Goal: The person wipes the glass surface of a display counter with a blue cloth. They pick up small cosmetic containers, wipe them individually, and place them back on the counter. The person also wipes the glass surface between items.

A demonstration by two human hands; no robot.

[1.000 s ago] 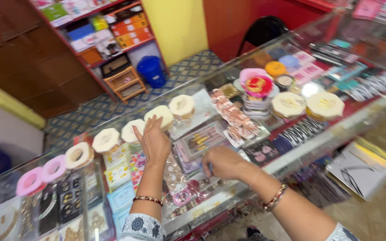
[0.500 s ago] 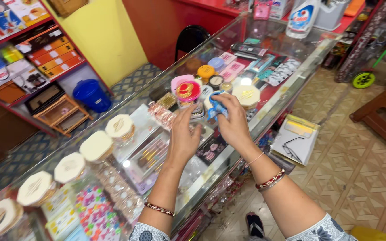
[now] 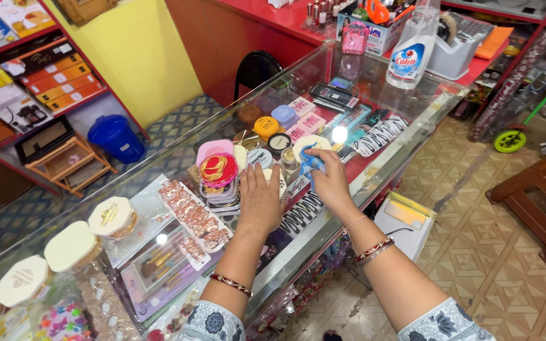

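Cloth [image 3: 311, 161], blue, was bunched in the right hand [image 3: 331, 183] on the glass worktop [image 3: 412, 120], about mid-frame, over the display of round tins and packets under the glass.

Far left: white-lidded jars [image 3: 71, 246] stood in a row on the worktop, near edge. Behind the worktop, on the floor, a blue bucket [image 3: 116, 137] sat just beside a small wooden rack [image 3: 67, 165]; shelves of coloured boxes [image 3: 45, 76] above them.

Left of centre: left hand [image 3: 259, 201] lay flat on the glass, palm down, fingers spread wide, holding nothing. Dark beaded bangle [image 3: 231, 285] on that wrist. A pink round case [image 3: 217, 169] showed under the glass just beside its fingertips, with strips of small jewellery [image 3: 194, 215] further left.

Centre: right hand was closed around the cloth, fingers curled, pressing it to the glass. Red and gold bangles [image 3: 374, 250] on that forearm. Left and right hands were near each other, not touching.

Right: a clear spray bottle [image 3: 412, 53] with blue label stood on the worktop far end, near a grey tape dispenser [image 3: 453, 50]. Tiled floor [image 3: 475, 265] right of the worktop, a white flat box [image 3: 406, 221] on it close to the cabinet, wooden furniture [image 3: 545, 202] at frame edge.
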